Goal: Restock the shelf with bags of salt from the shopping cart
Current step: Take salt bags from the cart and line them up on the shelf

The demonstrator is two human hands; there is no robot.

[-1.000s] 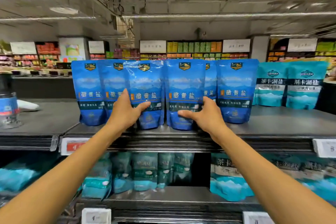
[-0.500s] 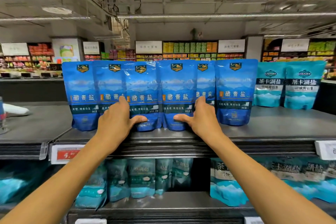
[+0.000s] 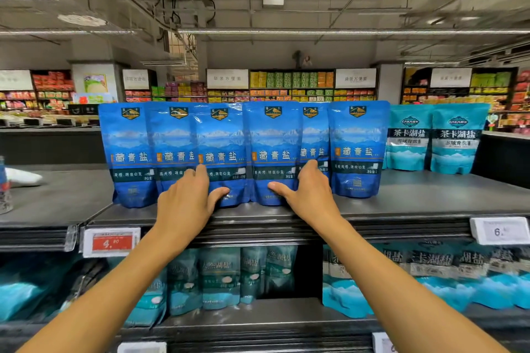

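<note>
Left hand [image 3: 187,203] lay flat, fingers spread, against the third blue salt bag [image 3: 222,152]; right hand [image 3: 308,195] likewise pressed open on the fourth bag [image 3: 272,149]. Six blue bags stood upright, overlapping, on the top shelf [image 3: 415,203], teal bags [image 3: 436,140] just beside.

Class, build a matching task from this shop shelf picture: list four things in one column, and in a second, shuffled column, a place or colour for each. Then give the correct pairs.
Things:
1. dark blue salt bags
2. teal salt bags
3. red price tag
4. white price tag

Descriptions:
A. shelf edge, right
B. top shelf, right end
C. shelf edge, left
D. top shelf, under both hands

Pairs: 1-D, 2-B, 3-C, 4-A
</note>
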